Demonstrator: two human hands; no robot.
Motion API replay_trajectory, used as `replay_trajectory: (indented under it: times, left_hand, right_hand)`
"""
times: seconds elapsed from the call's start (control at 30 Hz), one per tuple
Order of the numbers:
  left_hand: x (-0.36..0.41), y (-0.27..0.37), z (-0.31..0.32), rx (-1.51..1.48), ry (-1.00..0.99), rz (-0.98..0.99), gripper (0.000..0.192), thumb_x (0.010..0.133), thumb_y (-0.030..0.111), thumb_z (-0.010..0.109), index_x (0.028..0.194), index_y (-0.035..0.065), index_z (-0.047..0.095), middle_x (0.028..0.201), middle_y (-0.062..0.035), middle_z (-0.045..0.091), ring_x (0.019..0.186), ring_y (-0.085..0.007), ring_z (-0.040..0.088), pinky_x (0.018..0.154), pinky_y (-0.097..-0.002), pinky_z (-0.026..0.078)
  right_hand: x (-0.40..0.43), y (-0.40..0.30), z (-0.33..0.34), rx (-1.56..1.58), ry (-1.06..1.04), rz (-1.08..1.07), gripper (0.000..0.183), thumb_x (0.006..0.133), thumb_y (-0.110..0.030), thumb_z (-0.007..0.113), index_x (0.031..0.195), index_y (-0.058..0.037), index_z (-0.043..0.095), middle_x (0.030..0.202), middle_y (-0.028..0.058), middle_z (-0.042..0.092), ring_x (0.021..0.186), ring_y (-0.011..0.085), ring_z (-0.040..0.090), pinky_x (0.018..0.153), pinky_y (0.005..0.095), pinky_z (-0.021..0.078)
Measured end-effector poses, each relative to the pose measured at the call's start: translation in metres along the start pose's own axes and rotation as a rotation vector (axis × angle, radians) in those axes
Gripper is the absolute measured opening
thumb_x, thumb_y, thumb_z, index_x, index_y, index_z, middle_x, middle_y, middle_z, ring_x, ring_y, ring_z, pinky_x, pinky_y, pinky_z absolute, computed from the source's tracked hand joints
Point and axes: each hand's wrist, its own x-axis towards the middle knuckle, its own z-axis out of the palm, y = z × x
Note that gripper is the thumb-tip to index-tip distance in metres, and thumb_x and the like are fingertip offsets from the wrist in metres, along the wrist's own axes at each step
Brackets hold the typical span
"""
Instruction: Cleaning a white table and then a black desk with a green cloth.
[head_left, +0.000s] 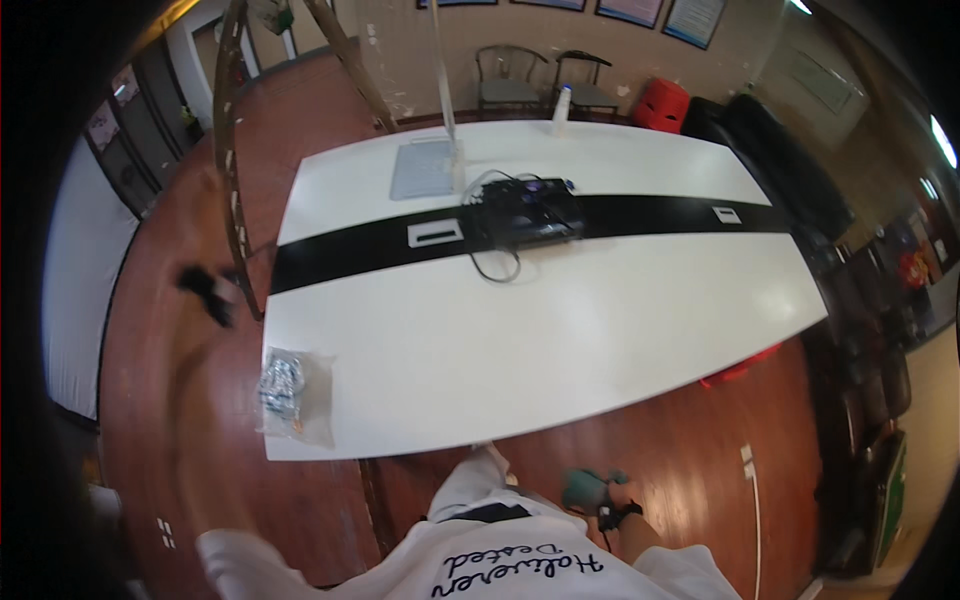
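Note:
My right hand (589, 489) is low beside my body, over the wooden floor. It wears a teal glove, with a black strapped device (619, 516) on the wrist. The thumb stands apart from the blurred fingers, and nothing shows in the hand. On the left, my arm reaches out over the floor in heavy motion blur, a black wrist device (204, 292) at its far end. My left hand itself cannot be made out; that arm's end is near a wooden ladder rail (229, 150). A clear plastic bag (285, 390) with silvery contents lies on the table's near left corner.
A white table (525, 322) with a black centre strip fills the middle. On it are a black device (532, 212) with cables, a grey flat base (422, 169) beside an upright pole (442, 82), and a white bottle (561, 112). Chairs (510, 86) and a red stool (660, 105) stand behind.

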Motion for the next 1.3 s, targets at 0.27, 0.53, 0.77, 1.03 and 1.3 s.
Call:
replay_trajectory:
  times: [0.27, 0.53, 0.77, 1.03, 1.3]
  left_hand:
    - [-0.257, 0.018, 0.257, -0.460, -0.236, -0.089, 0.030, 0.090, 0.022, 0.049, 0.070, 0.0000, 0.056, 0.070, -0.0191, 0.056, 0.067, -0.0356, 0.055, 0.059, -0.0458, 0.042]
    - [-0.338, 0.110, 0.213, -0.733, -0.102, 0.278, 0.008, 0.076, 0.000, 0.059, 0.070, 0.0020, 0.054, 0.072, -0.0125, 0.055, 0.071, -0.0312, 0.054, 0.062, -0.0399, 0.044]
    - [-0.277, 0.141, 0.202, -0.568, 0.132, 0.192, 0.008, 0.076, -0.003, 0.057, 0.071, 0.0028, 0.053, 0.073, -0.0106, 0.055, 0.072, -0.0301, 0.054, 0.062, -0.0391, 0.044]
    - [-0.260, 0.275, 0.227, -0.600, 0.204, 0.157, 0.008, 0.074, -0.003, 0.058, 0.072, 0.0039, 0.055, 0.075, -0.0091, 0.058, 0.076, -0.0296, 0.054, 0.068, -0.0396, 0.044]
    - [-0.169, 0.392, 0.300, -0.565, 0.039, -0.058, 0.014, 0.082, 0.015, 0.056, 0.089, 0.0023, 0.058, 0.093, -0.0142, 0.058, 0.090, -0.0337, 0.053, 0.078, -0.0425, 0.043]
  right_hand:
    - [0.021, -0.059, -0.057, 0.157, 0.486, -0.149, 0.032, 0.074, -0.013, 0.064, 0.101, 0.0017, 0.062, 0.092, 0.0236, 0.064, 0.087, 0.0411, 0.062, 0.076, 0.0453, 0.0497]
    - [0.098, -0.182, -0.161, 0.124, 0.665, -0.517, 0.037, 0.078, -0.017, 0.065, 0.112, -0.0031, 0.058, 0.108, 0.0181, 0.058, 0.100, 0.0380, 0.056, 0.082, 0.0448, 0.0476]
    - [0.185, -0.300, -0.185, 0.035, 0.662, -0.945, 0.034, 0.077, -0.017, 0.066, 0.109, -0.0083, 0.061, 0.096, 0.0153, 0.057, 0.092, 0.0351, 0.053, 0.079, 0.0440, 0.0460]
    - [0.277, -0.324, -0.104, -0.253, 0.425, -1.115, 0.050, 0.076, -0.024, 0.064, 0.124, -0.0164, 0.052, 0.113, 0.0125, 0.054, 0.100, 0.0358, 0.052, 0.077, 0.0505, 0.0457]
    - [0.315, -0.405, -0.133, 0.013, 0.220, -0.949, 0.029, 0.079, -0.016, 0.064, 0.106, -0.0080, 0.063, 0.098, 0.0151, 0.057, 0.092, 0.0359, 0.054, 0.079, 0.0427, 0.0465]
